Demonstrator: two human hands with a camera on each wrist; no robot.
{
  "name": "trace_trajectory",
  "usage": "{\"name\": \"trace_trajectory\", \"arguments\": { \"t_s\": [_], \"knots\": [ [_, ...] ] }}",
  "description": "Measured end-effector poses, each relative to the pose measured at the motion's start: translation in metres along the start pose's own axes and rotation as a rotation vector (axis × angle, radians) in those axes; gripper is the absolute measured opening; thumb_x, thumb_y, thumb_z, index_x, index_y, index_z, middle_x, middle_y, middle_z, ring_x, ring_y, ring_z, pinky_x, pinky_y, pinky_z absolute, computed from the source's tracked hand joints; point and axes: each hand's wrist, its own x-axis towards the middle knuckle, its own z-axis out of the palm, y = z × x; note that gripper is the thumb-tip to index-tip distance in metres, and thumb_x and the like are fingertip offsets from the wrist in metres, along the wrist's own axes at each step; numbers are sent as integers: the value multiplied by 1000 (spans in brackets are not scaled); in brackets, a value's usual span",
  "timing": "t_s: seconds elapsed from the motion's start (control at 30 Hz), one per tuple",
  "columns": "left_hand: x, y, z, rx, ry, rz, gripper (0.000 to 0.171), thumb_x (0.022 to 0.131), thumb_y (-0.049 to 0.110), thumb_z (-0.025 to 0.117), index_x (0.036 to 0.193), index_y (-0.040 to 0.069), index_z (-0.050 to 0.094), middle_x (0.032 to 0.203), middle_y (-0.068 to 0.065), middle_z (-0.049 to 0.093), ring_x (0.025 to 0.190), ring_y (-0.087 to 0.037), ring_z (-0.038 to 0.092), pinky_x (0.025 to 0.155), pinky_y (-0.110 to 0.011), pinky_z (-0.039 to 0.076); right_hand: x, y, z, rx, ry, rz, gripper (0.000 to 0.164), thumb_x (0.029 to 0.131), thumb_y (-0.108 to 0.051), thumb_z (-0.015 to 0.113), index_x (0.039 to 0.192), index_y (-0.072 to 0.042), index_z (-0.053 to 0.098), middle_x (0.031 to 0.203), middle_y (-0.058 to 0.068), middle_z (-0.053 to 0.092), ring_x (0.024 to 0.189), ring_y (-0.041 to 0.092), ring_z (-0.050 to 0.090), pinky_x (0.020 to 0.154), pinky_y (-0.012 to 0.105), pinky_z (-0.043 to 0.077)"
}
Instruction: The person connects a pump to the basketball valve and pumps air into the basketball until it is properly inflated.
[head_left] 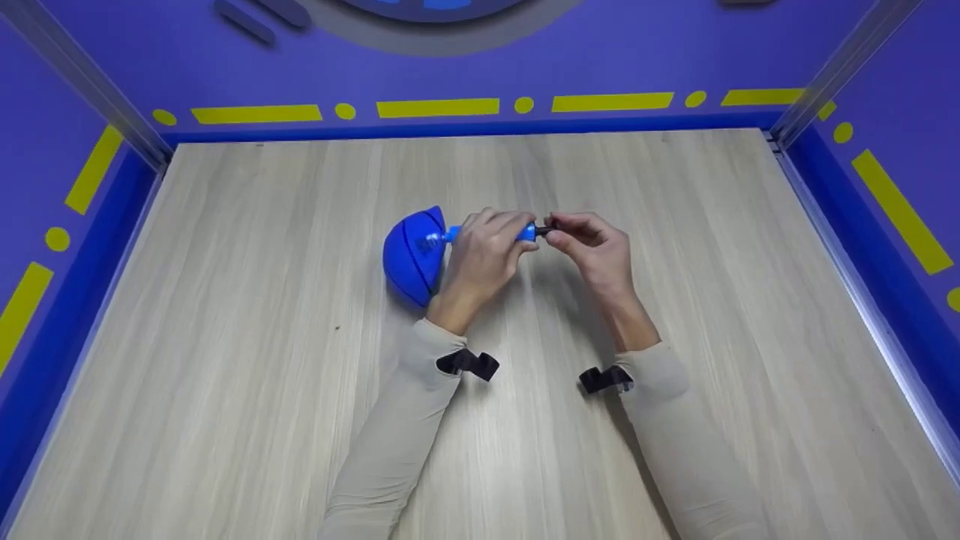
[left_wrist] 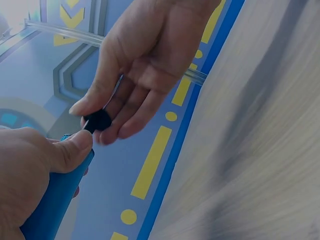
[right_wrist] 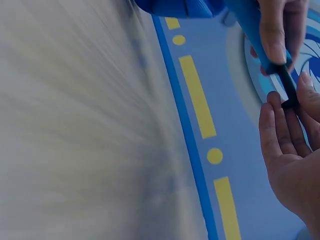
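Observation:
My left hand (head_left: 486, 247) grips the blue barrel of a small hand pump (head_left: 528, 233), which lies nearly level across the head view. At the pump's left end is a blue ball (head_left: 409, 259) with dark seams, caved in to a half dome. In the right wrist view the ball (right_wrist: 175, 6) shows at the top edge. A thin black rod extends from the barrel's right end to a black handle (left_wrist: 101, 120). My right hand (head_left: 600, 251) pinches that handle between thumb and fingers. The left palm and the ball's far side are hidden.
A pale wood-grain table (head_left: 247, 337) lies under both forearms. Purple-blue panels (head_left: 585, 60) with yellow dashes wall it in at the back and both sides, joined by metal corner posts (head_left: 832, 67). Black wrist mounts (head_left: 466, 364) sit on the beige sleeves.

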Motion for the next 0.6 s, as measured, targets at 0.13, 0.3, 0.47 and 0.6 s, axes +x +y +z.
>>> {"name": "trace_trajectory", "arguments": {
  "t_s": [0.13, 0.3, 0.47, 0.6],
  "knots": [
    [0, -1, 1, -11, -17, -8, 37, 98, 33, 73, 120, 3, 77, 118, -9, 78, 104, -28, 70, 91, -39, 56, -1, -1, 1, -17, -26, -1, 26, 93, 7, 78, 119, 10, 74, 113, 16, 76, 104, 23, 75, 92, 32, 59],
    [1, -6, -3, -23, 7, -2, 37, 96, 33, 76, 120, 5, 79, 117, -7, 78, 104, -27, 71, 90, -39, 57, 3, -5, -9, -60, -36, -26, 27, 94, 2, 80, 120, 6, 76, 115, 17, 76, 104, 24, 75, 91, 32, 59],
    [-1, -13, -5, -18, 39, -3, 36, 97, 33, 76, 119, 5, 79, 117, -8, 78, 103, -27, 71, 88, -40, 57, 8, -7, -33, -4, 34, -19, 28, 93, 2, 81, 119, 8, 75, 115, 18, 76, 104, 25, 74, 93, 34, 59],
    [-1, -15, -7, -11, 59, -2, 35, 98, 32, 76, 119, 4, 79, 116, -8, 78, 102, -27, 71, 87, -40, 56, 11, -8, -52, 78, 70, -11, 27, 93, 6, 79, 118, 12, 73, 113, 20, 76, 104, 25, 74, 93, 36, 59]
  ]
}}
